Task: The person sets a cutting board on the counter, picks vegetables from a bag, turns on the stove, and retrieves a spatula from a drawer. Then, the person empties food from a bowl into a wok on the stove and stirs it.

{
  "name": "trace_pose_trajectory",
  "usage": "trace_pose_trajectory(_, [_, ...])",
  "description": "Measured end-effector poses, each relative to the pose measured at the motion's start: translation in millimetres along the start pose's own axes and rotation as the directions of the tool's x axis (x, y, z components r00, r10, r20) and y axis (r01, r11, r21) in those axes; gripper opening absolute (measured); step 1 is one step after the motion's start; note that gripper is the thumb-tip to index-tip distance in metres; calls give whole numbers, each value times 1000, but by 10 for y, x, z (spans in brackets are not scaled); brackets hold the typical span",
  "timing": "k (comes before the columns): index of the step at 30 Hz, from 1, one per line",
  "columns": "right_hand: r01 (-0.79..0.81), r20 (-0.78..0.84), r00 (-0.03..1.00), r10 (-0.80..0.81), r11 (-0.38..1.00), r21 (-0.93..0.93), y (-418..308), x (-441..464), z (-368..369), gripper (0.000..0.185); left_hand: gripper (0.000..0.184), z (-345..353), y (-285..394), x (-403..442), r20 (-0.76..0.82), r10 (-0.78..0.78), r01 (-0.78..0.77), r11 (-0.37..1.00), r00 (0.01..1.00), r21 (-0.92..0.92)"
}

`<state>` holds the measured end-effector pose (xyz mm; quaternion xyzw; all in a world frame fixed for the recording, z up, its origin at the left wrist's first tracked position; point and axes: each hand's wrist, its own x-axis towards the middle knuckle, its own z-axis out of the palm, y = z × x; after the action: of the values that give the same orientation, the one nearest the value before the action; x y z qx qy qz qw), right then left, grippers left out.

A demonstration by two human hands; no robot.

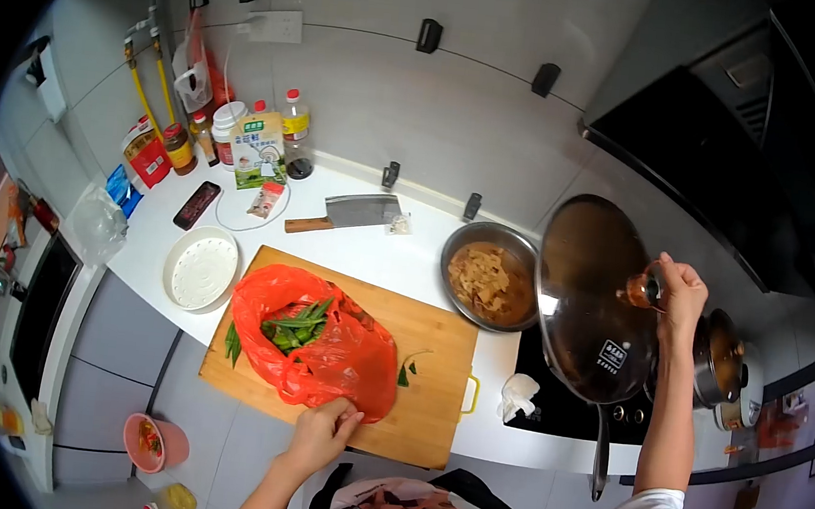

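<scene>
On the wooden cutting board (438, 346) lies a red plastic bag (357, 367), its mouth open on green peppers (297, 327). My left hand (322, 433) is at the bag's lower edge, fingers pinched together on the red plastic. My right hand (681, 296) grips the knob of a glass lid (584, 301), which is tilted up over the black stove (550, 406). Beneath the lid a pan handle (601, 455) points toward me. Just left of the lid stands a metal bowl (452, 269) of brownish food in liquid.
A cleaver (363, 211) lies behind the board, near a phone (196, 206) and a white basket (202, 269). Bottles and jars (228, 129) line the back left. A crumpled white cloth (518, 398) sits at the stove's edge. A pink bin (171, 448) stands on the floor.
</scene>
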<state>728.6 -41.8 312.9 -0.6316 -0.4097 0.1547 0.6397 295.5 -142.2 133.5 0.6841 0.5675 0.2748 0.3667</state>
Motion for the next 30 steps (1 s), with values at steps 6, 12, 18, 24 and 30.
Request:
trace_pose_trajectory(6, [-160, 246, 961, 129, 981, 110, -193, -373, 1416, 18, 13, -130, -124, -5, -18, 19, -19, 999, 1000, -30])
trace_pose_trajectory(12, [-265, 464, 859, 218, 963, 39, 301, -645, 3022, 26, 14, -226, -462, -190, -84, -46, 41, 997, 995, -59])
trace_pose_trajectory(18, [-261, 440, 843, 309, 951, -168, 987, -751, 4258, 32, 10, -355, -890, -309, -90, -91, 88, 996, 992, -34])
trace_pose_trajectory(24, [-343, 408, 808, 425, 902, -261, 1437, -696, 4754, 32, 12, -496, -855, -262, -109, -193, 191, 981, 975, -27])
trace_pose_trajectory(30, [-354, 286, 857, 429, 893, -278, 1644, -577, 4920, 29, 11, -469, -930, -206, -82, -288, 280, 955, 954, -95])
